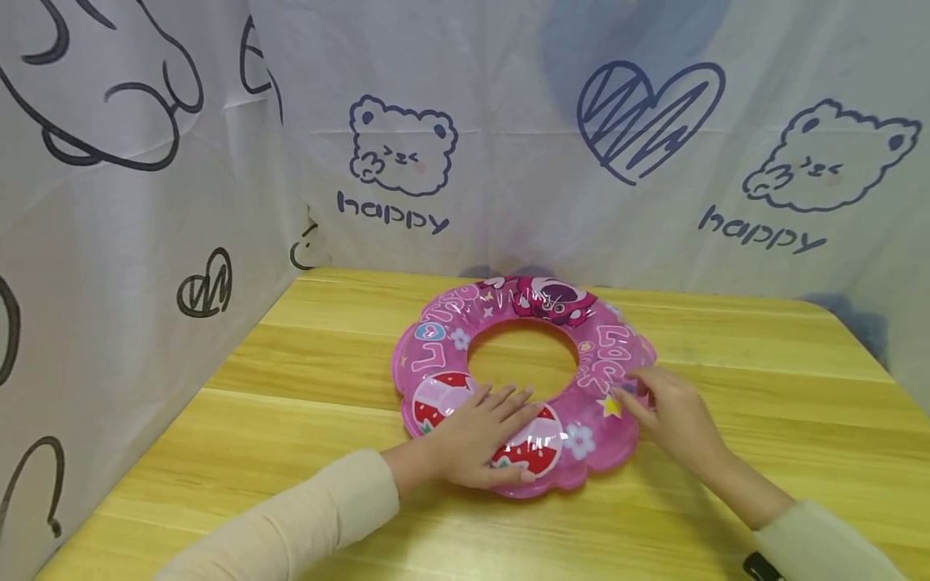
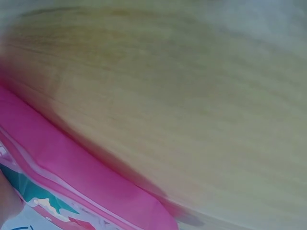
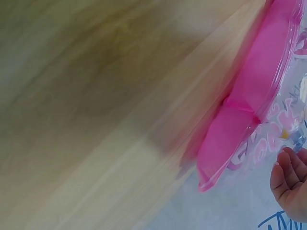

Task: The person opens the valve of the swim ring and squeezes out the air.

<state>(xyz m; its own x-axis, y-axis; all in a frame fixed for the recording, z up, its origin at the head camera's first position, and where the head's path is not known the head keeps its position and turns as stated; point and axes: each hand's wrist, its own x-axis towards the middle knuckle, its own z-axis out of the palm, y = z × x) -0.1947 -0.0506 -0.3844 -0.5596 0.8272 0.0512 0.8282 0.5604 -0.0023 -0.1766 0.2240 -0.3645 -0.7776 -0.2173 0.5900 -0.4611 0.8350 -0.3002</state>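
A pink inflatable swim ring (image 1: 577,442), printed with strawberries, flowers, lettering and a cartoon bear, lies flat and puffed up on the table. My left hand (image 1: 479,436) rests palm down on its near side, fingers spread over the strawberry print. On the ring's right side, my right hand (image 1: 672,411) pinches at a small clear bluish air valve (image 3: 297,138) between thumb and fingers. The right wrist view has the right hand's curled fingers (image 3: 290,177) at that valve. In the left wrist view, the ring's pink outer wall (image 2: 81,158) crosses the lower left corner.
The ring lies on a yellow wood-grain table (image 1: 312,387). White cloth (image 1: 508,177) with drawn bears, hearts and "happy" hangs behind the table and along its left side. A small black object (image 1: 761,566) shows by the right sleeve.
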